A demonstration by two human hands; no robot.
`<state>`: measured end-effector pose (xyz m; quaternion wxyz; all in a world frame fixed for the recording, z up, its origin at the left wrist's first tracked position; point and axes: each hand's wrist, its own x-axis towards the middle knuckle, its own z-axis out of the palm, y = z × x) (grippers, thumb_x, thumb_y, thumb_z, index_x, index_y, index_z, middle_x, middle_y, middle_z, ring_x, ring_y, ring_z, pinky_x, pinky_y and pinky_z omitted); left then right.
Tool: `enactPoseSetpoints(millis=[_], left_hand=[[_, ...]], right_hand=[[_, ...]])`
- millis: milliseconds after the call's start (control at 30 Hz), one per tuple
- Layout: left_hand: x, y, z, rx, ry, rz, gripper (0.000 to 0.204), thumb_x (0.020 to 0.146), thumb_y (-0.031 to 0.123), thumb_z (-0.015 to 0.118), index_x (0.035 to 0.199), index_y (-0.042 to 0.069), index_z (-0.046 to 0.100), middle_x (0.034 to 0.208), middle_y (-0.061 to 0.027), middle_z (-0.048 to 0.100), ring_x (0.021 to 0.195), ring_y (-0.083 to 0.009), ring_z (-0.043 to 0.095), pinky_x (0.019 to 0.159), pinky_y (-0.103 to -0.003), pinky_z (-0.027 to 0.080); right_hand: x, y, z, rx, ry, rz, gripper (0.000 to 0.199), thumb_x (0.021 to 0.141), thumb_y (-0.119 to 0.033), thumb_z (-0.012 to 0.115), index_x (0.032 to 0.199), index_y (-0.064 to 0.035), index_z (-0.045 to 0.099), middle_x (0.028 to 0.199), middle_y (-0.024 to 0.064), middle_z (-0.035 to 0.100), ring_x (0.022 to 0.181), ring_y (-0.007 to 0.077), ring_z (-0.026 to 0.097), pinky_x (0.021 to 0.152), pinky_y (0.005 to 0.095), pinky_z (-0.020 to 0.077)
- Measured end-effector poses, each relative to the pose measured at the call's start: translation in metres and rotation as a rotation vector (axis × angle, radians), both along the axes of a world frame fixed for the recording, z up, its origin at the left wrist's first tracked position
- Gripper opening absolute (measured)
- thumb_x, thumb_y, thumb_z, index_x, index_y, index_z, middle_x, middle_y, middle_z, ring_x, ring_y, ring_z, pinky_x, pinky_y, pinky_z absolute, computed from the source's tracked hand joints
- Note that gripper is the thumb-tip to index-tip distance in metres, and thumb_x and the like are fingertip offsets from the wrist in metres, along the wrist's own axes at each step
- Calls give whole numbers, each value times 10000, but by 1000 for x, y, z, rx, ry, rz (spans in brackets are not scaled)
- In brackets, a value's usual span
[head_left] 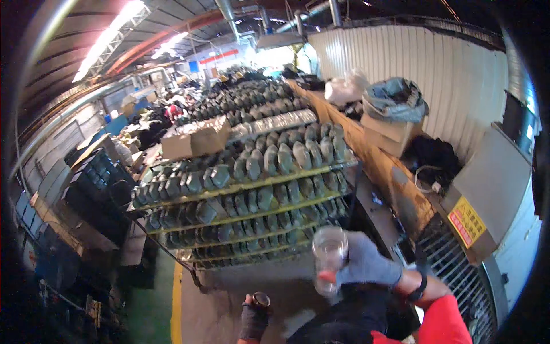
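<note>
Right hand (366,265), in a grey glove, is closed around a clear cup (329,258); the grip is clamped on the cup's side; the cup is held upright, raised in front of the person, low in the view and right of centre; its lower part is blurred. A black wristband (421,286) sits on the right wrist, above a red sleeve (447,324).

Left hand (253,318), in a dark fingerless glove, is at the lower edge, left of the cup and apart from it; its fingers are curled around a small dark round object (261,298); the kind of object cannot be told.

Beyond both hands stands a tiered rack (246,183) with yellow-green shelf rails; rows of grey-green shoe lasts (286,157) fill each level. A cardboard box (196,140) lies on top of the rack. To the right, a worn brown bench (395,178) carries another box and a bundle of bags; a metal grille (458,269) lies beside the right forearm. The floor (229,298) under the hands is grey concrete, with a yellow line (176,304) at the left.
</note>
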<state>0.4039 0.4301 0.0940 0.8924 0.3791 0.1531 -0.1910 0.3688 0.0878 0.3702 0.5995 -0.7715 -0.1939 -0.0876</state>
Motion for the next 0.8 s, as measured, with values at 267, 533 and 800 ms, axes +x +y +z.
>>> enactPoseSetpoints(millis=[267,533,800], left_hand=[[-25,49,-127,-82,-136,-99,402,1082,537,492,1131,172,653,1073,-9,703,937,-170,647,797,-389,524],[-27,28,-167,-260,-154,-149,368,1100,474,490,1168,160,668,1108,-4,701,1012,-151,641,894,-373,514],[-24,42,-171,-333,-95,-282,341,1118,412,487,1205,147,684,1144,1,699,1086,-133,635,990,-357,504]], right_hand=[[7,5,54,-255,-134,-84,709,715,-401,947,1280,-61,687,1143,126,763,1035,245,751,943,363,571],[-25,2,105,-438,-298,17,748,647,-455,1000,1186,-36,695,1059,73,757,879,173,753,808,310,601],[-58,-17,117,-644,-683,-16,513,866,-382,776,1171,20,687,1101,180,729,920,393,760,782,472,635]])
